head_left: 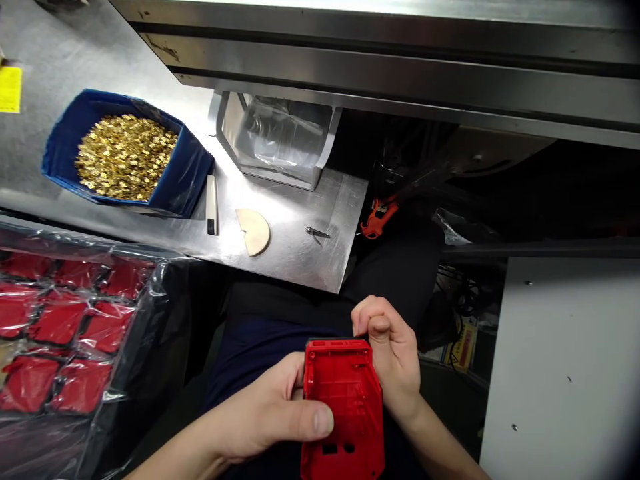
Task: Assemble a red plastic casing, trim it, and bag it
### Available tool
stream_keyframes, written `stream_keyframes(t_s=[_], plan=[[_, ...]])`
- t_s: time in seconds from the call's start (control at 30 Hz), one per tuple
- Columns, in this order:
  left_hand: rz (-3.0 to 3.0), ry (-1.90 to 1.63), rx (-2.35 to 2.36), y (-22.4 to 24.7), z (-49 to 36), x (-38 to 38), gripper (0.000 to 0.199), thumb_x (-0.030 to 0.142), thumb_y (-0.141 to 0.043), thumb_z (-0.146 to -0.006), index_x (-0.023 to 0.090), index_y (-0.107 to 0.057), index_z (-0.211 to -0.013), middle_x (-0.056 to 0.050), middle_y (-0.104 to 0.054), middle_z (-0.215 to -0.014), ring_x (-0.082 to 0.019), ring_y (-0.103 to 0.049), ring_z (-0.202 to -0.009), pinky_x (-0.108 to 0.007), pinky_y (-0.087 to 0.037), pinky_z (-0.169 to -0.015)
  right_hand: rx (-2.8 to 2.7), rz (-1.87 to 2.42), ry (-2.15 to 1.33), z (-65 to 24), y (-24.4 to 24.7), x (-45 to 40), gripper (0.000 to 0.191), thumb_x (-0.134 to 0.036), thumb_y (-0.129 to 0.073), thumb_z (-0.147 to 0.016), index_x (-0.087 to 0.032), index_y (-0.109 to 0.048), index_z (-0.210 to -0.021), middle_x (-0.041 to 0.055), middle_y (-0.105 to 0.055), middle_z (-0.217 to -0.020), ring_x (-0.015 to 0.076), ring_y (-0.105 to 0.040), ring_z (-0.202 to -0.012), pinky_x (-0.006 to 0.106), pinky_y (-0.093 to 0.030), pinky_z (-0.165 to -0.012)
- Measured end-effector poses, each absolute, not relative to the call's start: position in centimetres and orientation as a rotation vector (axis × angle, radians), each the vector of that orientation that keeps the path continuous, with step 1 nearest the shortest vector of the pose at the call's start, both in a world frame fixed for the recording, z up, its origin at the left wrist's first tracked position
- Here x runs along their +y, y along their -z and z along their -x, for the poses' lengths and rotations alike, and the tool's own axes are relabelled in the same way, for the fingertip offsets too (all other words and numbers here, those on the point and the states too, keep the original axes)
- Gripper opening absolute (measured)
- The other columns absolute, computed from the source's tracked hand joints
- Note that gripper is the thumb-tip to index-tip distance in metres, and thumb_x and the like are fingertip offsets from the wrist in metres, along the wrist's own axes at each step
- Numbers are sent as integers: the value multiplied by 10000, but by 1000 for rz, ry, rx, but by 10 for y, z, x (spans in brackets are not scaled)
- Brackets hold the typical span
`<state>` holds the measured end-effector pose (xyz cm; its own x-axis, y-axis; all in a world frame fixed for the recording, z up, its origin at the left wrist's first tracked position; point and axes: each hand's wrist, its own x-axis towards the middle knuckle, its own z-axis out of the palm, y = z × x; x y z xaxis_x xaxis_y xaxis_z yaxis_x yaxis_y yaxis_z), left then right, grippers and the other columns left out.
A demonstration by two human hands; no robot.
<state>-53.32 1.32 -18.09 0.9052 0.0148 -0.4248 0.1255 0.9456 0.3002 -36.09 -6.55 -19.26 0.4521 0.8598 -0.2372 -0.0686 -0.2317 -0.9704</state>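
Note:
My left hand [280, 410] grips a red plastic housing [345, 393], an open shell with its hollow inside facing up. The thumb presses on the inner left side, and the fingers are hidden beneath. My right hand [390, 347] is at the housing's upper right edge, its fingers curled and the thumb bent against them. Whatever it may pinch is too small or hidden to see. On the metal table [290, 260] beyond lie a small nail-clipper-like tool [317, 232], a beige half-round disc [255, 231] and a slim white tool with a black end [212, 203].
A blue bin [195, 180] holds many small brass-coloured parts [127, 157]. Behind the disc stands a grey bin [280, 177] with clear plastic bags. At left, a plastic-lined box [150, 333] contains several wrapped red pieces [57, 320]. An orange-handled tool [379, 219] hangs past the table's corner.

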Motion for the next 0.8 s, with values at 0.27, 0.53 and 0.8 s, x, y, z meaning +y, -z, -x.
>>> stream_keyframes(t_s=[0.27, 0.53, 0.8], plan=[[-314, 65, 426, 182, 537, 12, 570, 537, -849, -798, 134, -724, -1180, -65, -664, -924, -137, -576, -767, -218, -466, -713, -703, 1413, -1232, 359, 192, -61, 435, -531, -458, -1067, -208, -654, -853, 50, -710, -852, 186, -670, -804, 322, -524, -739], [-308, 44, 446, 186, 539, 14, 630, 529, -852, -797, 143, -699, -1270, -86, -694, -958, -162, -595, -814, -231, -486, -734, -747, 1708, -953, 366, 194, -61, 448, -534, -433, -1072, -216, -597, -801, 10, -546, -777, 147, -519, -691, 295, -419, -633], [-255, -13, 483, 194, 543, 16, 642, 569, -879, -753, 108, -759, -1184, -114, -735, -948, -180, -659, -816, -259, -532, -788, -816, 1851, -965, 353, 195, -57, 349, -423, -518, -1062, -220, -732, -876, 7, -696, -761, 149, -653, -694, 266, -498, -657]])
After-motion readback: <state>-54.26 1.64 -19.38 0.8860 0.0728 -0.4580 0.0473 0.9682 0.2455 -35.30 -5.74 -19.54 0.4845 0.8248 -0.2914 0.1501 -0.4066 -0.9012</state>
